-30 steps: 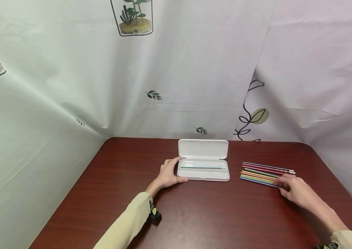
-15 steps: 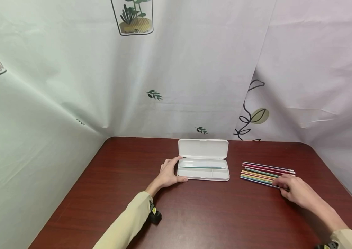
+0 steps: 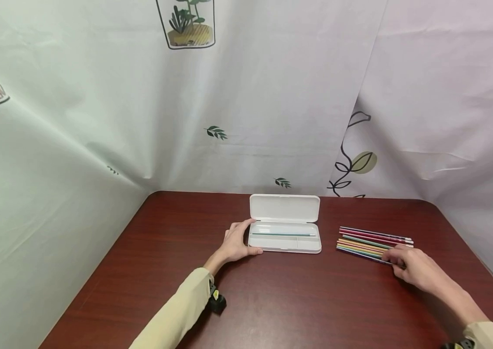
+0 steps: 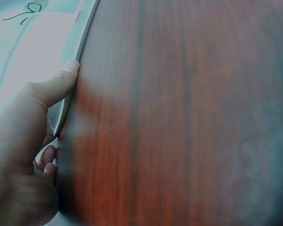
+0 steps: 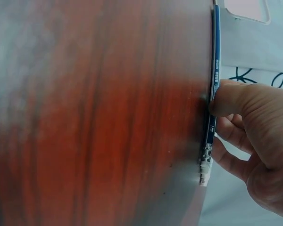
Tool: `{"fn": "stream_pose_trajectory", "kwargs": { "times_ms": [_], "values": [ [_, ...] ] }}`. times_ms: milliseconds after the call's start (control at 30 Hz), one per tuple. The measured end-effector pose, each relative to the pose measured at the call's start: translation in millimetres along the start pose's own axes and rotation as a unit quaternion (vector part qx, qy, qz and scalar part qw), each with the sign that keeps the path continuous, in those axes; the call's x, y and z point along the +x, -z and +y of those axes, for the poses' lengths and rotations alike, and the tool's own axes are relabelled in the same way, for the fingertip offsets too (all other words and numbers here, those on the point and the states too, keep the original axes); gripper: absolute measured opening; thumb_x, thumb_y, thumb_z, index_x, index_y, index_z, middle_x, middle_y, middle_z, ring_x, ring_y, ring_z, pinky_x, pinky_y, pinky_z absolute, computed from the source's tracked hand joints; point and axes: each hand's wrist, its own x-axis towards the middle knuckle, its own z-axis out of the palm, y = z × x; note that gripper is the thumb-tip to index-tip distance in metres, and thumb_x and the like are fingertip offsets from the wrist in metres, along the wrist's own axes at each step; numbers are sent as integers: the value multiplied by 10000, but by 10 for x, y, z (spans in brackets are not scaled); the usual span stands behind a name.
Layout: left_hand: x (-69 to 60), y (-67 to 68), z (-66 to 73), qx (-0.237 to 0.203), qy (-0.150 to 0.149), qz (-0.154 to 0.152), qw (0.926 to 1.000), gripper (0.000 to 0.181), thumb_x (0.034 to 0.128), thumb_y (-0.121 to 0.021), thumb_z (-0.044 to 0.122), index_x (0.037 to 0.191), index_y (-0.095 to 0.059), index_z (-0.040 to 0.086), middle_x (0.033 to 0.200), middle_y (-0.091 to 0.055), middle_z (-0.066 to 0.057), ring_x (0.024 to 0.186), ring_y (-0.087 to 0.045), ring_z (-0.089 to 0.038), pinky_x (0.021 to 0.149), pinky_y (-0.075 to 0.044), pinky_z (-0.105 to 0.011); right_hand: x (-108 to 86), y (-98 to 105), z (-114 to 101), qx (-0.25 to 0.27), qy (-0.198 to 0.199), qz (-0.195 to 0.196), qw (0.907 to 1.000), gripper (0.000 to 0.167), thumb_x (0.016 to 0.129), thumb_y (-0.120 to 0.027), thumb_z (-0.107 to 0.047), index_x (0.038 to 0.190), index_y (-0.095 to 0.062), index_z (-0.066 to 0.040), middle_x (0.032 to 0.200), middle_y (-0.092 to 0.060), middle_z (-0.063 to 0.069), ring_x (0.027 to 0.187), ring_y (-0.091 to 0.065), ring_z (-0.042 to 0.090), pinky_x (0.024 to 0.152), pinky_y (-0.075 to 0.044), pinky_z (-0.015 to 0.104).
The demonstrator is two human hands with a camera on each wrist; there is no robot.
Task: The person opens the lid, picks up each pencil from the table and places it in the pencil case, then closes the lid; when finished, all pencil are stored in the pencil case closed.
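A white pencil case (image 3: 284, 251) lies open on the table, its lid (image 3: 284, 208) tilted up at the back. One teal pencil (image 3: 283, 234) lies lengthwise inside it. My left hand (image 3: 236, 243) grips the case's left end, thumb at the front edge and fingers towards the back. To the right, several coloured pencils (image 3: 359, 245) lie side by side in a row. My right hand (image 3: 412, 264) is at their eraser ends. In the right wrist view, its thumb and fingers pinch a dark blue pencil (image 5: 216, 61), the frontmost of the row, near its white eraser.
The dark red-brown wooden table (image 3: 294, 300) has rounded back corners. A pale printed cloth (image 3: 263, 121) hangs behind it and along both sides. Black wrist devices, such as the one (image 3: 217, 303) by my left sleeve, sit at both cuffs.
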Motion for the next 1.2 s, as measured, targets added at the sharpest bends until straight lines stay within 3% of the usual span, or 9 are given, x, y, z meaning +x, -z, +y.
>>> {"fn": "stream_pose_trajectory", "kwargs": {
  "times_ms": [433,1200],
  "values": [
    [-16,-7,9,-9,20,21,10000,894,711,-908,331,1465,-470,136,1352,-564,-114,1281,-409,-313,991,-306,-491,172,20,-89,146,183,75,9997,366,681,-764,108,922,-728,-165,796,-516,-179,668,-446,-10,546,-389,263],
    [-5,-9,-8,-4,-40,3,10000,893,717,-907,340,1468,-469,136,1365,-551,-118,1280,-408,-310,990,-303,-494,735,-166,-358,625,745,67,9952,356,696,-691,126,927,-715,-144,826,-569,-118,693,-490,21,577,-420,269]
  ]
}}
